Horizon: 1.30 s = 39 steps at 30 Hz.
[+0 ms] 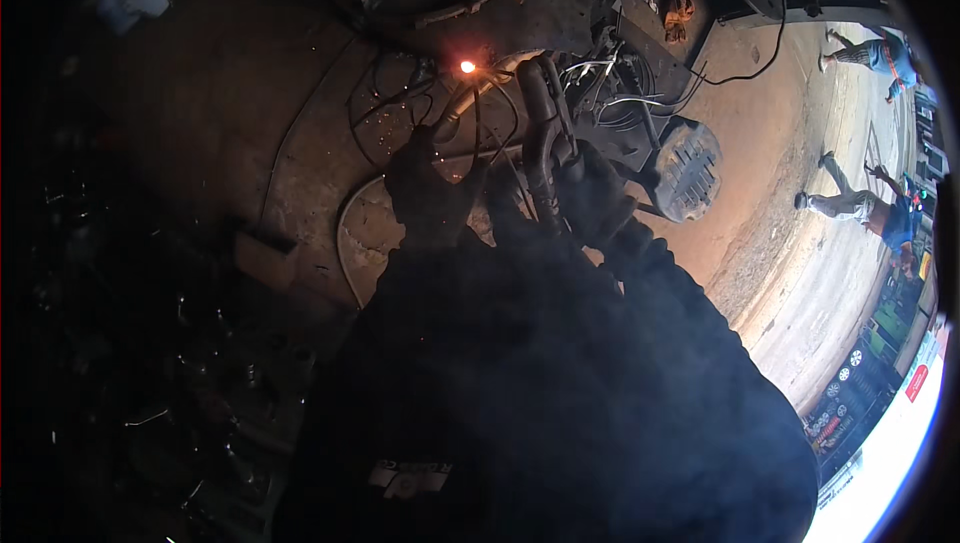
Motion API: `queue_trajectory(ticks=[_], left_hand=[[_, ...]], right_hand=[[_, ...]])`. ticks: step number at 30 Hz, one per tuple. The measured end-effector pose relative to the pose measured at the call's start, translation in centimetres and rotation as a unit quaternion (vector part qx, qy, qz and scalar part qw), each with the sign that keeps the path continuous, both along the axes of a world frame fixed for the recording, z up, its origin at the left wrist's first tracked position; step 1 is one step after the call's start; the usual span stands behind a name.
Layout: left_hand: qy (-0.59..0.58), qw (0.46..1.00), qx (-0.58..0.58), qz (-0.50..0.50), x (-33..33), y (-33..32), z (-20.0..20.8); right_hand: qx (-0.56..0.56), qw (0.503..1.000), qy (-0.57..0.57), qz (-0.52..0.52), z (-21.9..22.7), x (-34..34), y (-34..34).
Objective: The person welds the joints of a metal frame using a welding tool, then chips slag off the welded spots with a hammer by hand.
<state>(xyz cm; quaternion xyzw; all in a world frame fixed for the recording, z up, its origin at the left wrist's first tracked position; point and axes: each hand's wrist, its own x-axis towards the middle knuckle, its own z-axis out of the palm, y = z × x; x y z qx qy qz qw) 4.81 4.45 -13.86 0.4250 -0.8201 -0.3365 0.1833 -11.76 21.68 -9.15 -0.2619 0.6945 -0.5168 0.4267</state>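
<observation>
The dark metal assembly (555, 28) spreads out ahead of you, the dark tubular holder (540, 138) just below it. Your right hand (595, 198) appears wrapped around that holder; shadow hides whether your left hand (420, 188) pinches anything. Steady your 2 hands, hold an even gap at the small glowing spot (467, 68), and mind the flying sparks (385, 123).

A dim brown floor (225, 83) borders a sunlit pale road (800, 288).
</observation>
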Motion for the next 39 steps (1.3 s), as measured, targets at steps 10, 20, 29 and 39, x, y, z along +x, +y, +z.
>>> queue_trajectory(ticks=[10, 20, 29, 39], left_hand=[[0.008, 0.974, -0.227, -0.001, 0.5, 0.5, -0.4], [0.012, 0.987, -0.159, 0.002, -3.8, -0.8, -0.1], [0.025, 0.986, -0.165, -0.015, -7.8, -2.3, -0.5], [0.150, 0.983, -0.102, -0.027, -11.3, -2.9, -1.6]], right_hand=[[-0.008, 1.000, -0.029, -0.005, -0.5, -0.2, -0.3], [-0.014, 0.989, -0.132, -0.061, -0.1, -3.5, -1.8], [-0.073, 0.912, -0.370, -0.160, -1.2, -8.2, -3.6], [-0.015, 1.000, -0.010, 0.011, -3.8, -10.7, -2.6]])
